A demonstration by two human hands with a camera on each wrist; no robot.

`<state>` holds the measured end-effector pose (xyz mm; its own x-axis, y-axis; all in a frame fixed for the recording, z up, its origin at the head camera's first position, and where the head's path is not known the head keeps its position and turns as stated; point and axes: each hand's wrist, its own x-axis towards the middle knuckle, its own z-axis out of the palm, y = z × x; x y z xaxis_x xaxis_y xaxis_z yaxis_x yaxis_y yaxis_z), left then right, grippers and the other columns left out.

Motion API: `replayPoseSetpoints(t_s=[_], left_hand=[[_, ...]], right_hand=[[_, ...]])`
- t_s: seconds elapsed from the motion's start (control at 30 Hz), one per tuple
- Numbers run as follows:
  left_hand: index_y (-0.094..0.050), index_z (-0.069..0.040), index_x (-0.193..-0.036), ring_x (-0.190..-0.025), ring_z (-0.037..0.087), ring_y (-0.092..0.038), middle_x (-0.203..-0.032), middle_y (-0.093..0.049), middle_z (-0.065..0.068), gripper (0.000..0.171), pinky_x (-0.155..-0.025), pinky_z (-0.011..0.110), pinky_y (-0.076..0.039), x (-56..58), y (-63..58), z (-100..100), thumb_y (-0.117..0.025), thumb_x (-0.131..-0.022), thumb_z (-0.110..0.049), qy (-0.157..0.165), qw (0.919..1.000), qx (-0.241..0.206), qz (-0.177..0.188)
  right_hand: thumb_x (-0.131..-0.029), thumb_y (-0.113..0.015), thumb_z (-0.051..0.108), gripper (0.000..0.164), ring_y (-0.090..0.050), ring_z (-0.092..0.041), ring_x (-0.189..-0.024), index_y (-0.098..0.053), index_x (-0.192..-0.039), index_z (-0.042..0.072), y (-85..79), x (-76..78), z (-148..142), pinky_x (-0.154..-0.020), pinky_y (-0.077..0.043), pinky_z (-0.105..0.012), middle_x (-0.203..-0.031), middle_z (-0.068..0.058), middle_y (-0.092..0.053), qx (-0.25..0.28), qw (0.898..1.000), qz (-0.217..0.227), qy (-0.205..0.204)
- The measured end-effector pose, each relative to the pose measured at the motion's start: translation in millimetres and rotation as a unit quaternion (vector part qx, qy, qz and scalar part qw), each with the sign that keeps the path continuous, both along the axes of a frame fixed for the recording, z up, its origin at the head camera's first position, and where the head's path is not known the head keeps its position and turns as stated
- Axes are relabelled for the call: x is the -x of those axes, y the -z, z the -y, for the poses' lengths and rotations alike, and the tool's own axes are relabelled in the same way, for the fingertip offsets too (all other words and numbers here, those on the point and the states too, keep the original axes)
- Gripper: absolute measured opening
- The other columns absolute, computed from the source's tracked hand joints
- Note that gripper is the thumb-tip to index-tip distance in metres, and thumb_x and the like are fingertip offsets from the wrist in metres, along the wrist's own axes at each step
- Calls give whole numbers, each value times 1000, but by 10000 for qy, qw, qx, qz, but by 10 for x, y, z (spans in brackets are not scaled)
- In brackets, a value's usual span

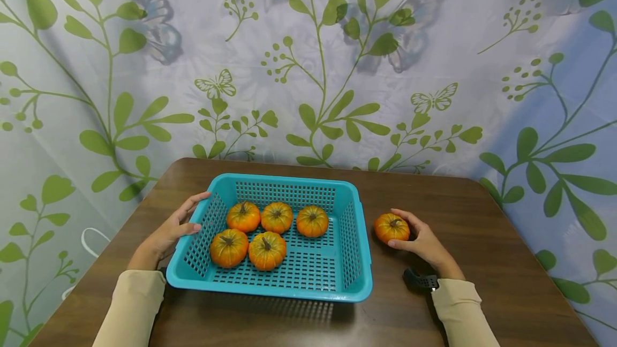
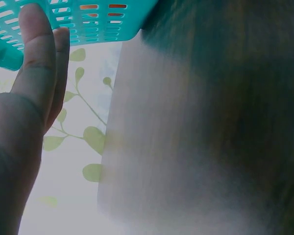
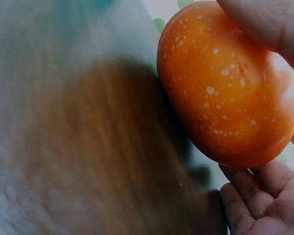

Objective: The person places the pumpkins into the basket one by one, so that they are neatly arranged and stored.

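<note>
A turquoise plastic basket with slotted walls holds several small orange pumpkins, grouped toward its left and back. My left hand holds the basket's left side, thumb over the rim. In the left wrist view, straight fingers lie along the slotted outer wall. To the right of the basket, my right hand grips another small pumpkin between thumb and fingers, its stem facing up. The right wrist view shows this pumpkin's smooth, pale-speckled underside above the table.
The brown wooden table carries the basket, whose shadow falls along its near edge. A dark strap is at the right wrist. Behind the table hangs a curtain with green leaves and butterflies. A white cable shows beyond the left edge.
</note>
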<state>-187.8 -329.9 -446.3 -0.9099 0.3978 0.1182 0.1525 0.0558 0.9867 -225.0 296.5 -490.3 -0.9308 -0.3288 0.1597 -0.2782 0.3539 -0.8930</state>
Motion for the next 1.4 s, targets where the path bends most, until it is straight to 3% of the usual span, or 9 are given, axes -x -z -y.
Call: replayPoseSetpoints(t_s=[0.33, 0.6, 0.93, 1.17, 1.4], left_hand=[[-42, -42, -159, -121, 16, -67, -147, -51, -12, 66, -90, 45, -64, 10, 28, 7, -60, -102, -12, 181, 9998, -119, -26], [-42, -41, -159, -121, 16, -66, -147, -51, -11, 66, -90, 45, -64, 9, 33, 18, -60, -102, -13, 143, 9998, -94, -49], [-43, -43, -158, -121, 18, -66, -148, -52, -11, 67, -90, 45, -64, -5, 29, 15, -58, -102, -10, 229, 9995, -194, 53], [-43, -42, -158, -121, 18, -67, -147, -54, -10, 65, -90, 45, -64, -2, 30, 14, -58, -102, -10, 285, 9993, -240, 14], [-44, -41, -158, -120, 19, -67, -147, -54, -9, 65, -89, 45, -64, 2, 13, 8, -58, -102, -11, 251, 9995, -213, 15]], right_hand=[[-91, -82, 2, 78, -48, 7, -127, -43, -159, -4, 19, -10, -36, -105, -37, -8, -159, -29, -45, 161, 9998, -26, -89], [-92, -80, 0, 74, -48, 5, -128, -43, -155, -10, 27, 0, -31, -106, -35, -8, -156, -30, -46, 382, 9993, -30, -44], [-95, -75, -2, 68, -54, 2, -125, -44, -155, -8, 50, 12, -47, -105, -41, -9, -148, -7, -53, 644, 9979, -70, 13], [-98, -73, 0, 67, -56, 2, -122, -43, -156, -9, 20, -3, -28, -102, -44, -10, -149, -4, -52, 679, 9972, -199, 220], [-99, -71, -3, 65, -60, -2, -116, -42, -158, -8, -36, -1, -3, -99, -49, -11, -139, 13, -56, 799, 9951, -423, 409]])
